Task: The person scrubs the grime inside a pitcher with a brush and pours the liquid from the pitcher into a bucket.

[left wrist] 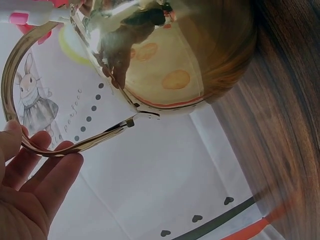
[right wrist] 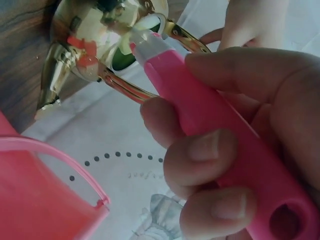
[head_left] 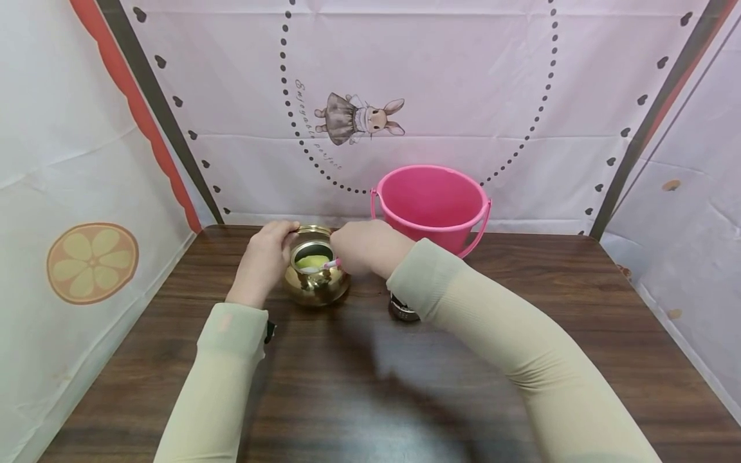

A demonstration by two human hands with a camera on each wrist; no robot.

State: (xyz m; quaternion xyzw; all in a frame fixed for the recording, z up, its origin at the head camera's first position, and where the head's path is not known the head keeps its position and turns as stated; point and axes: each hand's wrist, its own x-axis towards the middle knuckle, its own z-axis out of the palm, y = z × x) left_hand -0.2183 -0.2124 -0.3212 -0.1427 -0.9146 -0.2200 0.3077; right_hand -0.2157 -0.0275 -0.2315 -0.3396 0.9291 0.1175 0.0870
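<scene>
A shiny gold teapot (head_left: 315,294) stands on the table at the left of centre, its lid off and its handle (left wrist: 100,136) raised over the mouth. My left hand (head_left: 262,260) holds that handle, its fingers (left wrist: 55,177) and thumb around the band. My right hand (head_left: 361,247) grips a sponge brush (right wrist: 210,120) by its pink handle. The brush's white neck (right wrist: 151,46) slants into the teapot's mouth. Inside the mouth, a yellow-green, sponge-like head (head_left: 312,262) shows in part; its lower end is hidden by the pot.
A pink bucket (head_left: 437,222) with a pink bail stands at the back, right of the teapot. What seems to be a round metal lid (head_left: 403,313) lies partly beneath my right sleeve. Printed cloth (head_left: 463,83) borders the dark wooden table (head_left: 324,399) at the back and sides.
</scene>
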